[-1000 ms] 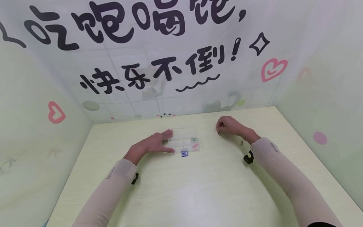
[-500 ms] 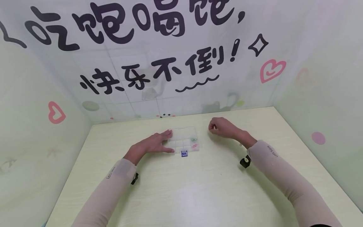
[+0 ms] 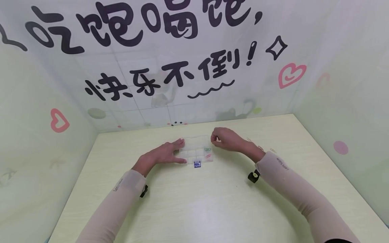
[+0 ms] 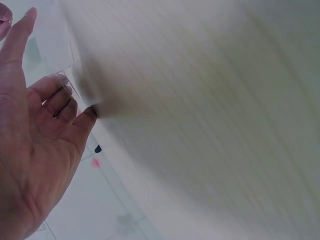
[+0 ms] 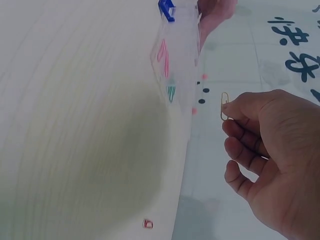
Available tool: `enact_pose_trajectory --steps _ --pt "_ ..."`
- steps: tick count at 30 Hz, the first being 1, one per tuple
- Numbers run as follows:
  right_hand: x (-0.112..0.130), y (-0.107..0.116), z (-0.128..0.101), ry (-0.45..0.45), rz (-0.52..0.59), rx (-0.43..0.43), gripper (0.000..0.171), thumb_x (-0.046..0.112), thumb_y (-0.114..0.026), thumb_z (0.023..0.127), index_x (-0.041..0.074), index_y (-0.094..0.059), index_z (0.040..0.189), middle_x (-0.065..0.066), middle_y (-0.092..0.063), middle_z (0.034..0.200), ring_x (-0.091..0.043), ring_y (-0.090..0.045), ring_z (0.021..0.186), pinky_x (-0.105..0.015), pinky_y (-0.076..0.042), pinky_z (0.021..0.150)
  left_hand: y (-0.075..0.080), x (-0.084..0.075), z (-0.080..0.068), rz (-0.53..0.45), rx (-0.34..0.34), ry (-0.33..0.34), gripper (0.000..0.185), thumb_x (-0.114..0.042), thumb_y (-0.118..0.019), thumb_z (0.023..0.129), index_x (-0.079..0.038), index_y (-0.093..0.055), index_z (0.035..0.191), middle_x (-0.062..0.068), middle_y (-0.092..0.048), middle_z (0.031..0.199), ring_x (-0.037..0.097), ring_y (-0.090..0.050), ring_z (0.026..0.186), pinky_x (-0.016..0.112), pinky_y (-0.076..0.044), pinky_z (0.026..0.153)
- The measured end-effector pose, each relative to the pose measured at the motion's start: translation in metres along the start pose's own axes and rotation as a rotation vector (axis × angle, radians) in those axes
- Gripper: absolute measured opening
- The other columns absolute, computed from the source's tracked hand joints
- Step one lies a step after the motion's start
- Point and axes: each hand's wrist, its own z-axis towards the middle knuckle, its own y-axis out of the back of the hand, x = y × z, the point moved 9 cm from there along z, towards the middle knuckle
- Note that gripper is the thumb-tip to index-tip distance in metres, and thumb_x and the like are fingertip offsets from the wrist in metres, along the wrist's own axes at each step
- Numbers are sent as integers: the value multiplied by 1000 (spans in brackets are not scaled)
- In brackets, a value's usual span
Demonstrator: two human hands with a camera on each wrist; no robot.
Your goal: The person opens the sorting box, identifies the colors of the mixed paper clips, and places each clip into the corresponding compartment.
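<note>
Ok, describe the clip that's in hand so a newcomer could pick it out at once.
On the pale table lies a clear divided box, with the person's right hand near its right edge. Pinched in that hand is a yellow paper clip. Other clips lie in the box or on the table; only this one is held.

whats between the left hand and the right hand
The clear box, holding pink and green clips, in the head view; the right wrist view adds a yellow clip pinched by the right hand.
</note>
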Motion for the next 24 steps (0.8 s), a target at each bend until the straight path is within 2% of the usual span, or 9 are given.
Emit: enact_pose_trajectory --steps 16,24 --pt "27 -24 20 24 -17 19 9 5 -72 97 10 -72 91 -1 -66 91 -15 -59 85 -33 -54 80 1 2 1 -25 -9 18 107 -67 -73 90 -7 -28 167 10 -19 176 32 -21 162 52 -25 129" --pt "26 -38 23 -47 12 61 7 7 -72 98 13 -73 95 1 -68 97 -12 -59 87 -31 -54 82 0 2 2 -27 -5 22 108 -68 -74 90 -9 -27 167 10 -19 176 32 -21 162 52 -26 128"
